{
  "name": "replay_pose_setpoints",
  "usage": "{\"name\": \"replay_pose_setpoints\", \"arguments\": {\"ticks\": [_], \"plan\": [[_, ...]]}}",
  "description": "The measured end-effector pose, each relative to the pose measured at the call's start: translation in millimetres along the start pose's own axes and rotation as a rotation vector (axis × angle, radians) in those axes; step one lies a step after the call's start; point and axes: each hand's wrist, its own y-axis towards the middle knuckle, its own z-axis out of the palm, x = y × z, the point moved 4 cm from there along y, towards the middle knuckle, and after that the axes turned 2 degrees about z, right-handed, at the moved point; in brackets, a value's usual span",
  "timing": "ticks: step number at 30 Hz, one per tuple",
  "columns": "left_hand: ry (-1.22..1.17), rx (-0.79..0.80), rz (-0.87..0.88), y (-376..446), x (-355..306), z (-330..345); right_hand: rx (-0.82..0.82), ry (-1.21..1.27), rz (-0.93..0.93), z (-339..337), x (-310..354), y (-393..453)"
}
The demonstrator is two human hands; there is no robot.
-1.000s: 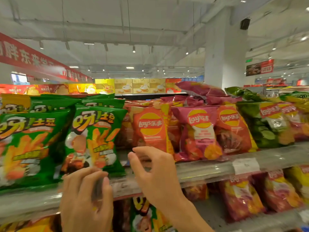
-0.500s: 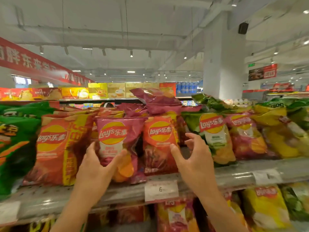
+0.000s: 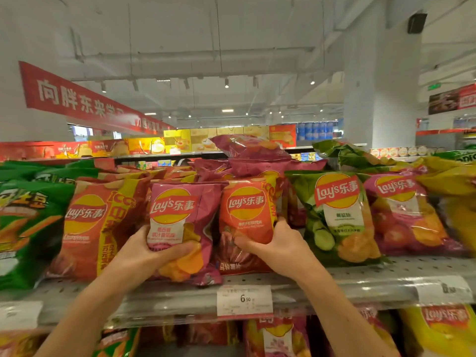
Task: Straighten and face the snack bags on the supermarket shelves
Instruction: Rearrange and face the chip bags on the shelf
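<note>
Lay's bags stand in a row on the upper shelf. My left hand grips the lower part of a pink Lay's bag, thumb across its front. My right hand grips the lower right of the orange-red Lay's bag beside it. Both bags stand upright, logos facing me. To the left is a larger orange Lay's bag; to the right are a green Lay's bag and another pink one.
Green snack bags fill the shelf's left end, yellow bags the right. A loose pink bag lies on top of the stack. A price tag hangs on the shelf edge. More bags sit on the shelf below.
The view shifted right from the green bags to the Lay's bags. Both hands rose from the shelf edge and closed on the pink and orange-red bags.
</note>
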Motion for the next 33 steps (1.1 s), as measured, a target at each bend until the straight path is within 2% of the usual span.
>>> {"name": "replay_pose_setpoints", "arguments": {"ticks": [4, 8, 10, 14, 18, 21, 25, 28, 33], "plan": [[-0.021, -0.075, 0.004, 2, 1, -1, -0.152, -0.032, -0.096, -3, 8, -10], [-0.069, -0.076, 0.027, 2, -2, 1, -0.308, -0.195, -0.209, -13, 16, -19], [-0.095, -0.076, 0.034, 3, -1, 1, -0.276, -0.200, -0.212, -23, 15, -16], [-0.099, -0.078, 0.024, 5, 1, 1, -0.130, 0.049, -0.235, -44, 6, -10], [-0.117, -0.078, 0.037, 3, -8, 10, -0.209, 0.088, -0.274, -63, 0, -24], [-0.113, -0.060, 0.077, 0, -21, 32, -0.332, 0.072, -0.252, -85, -12, -40], [-0.036, -0.066, 0.086, 2, -37, 78, -0.451, 0.107, -0.120, -109, -42, -60], [0.137, -0.078, 0.087, 3, -51, 111, -0.476, 0.172, -0.107, -116, -57, -75], [0.239, 0.050, 0.022, 12, -54, 145, -0.489, 0.199, -0.105, -113, -61, -90]]}}
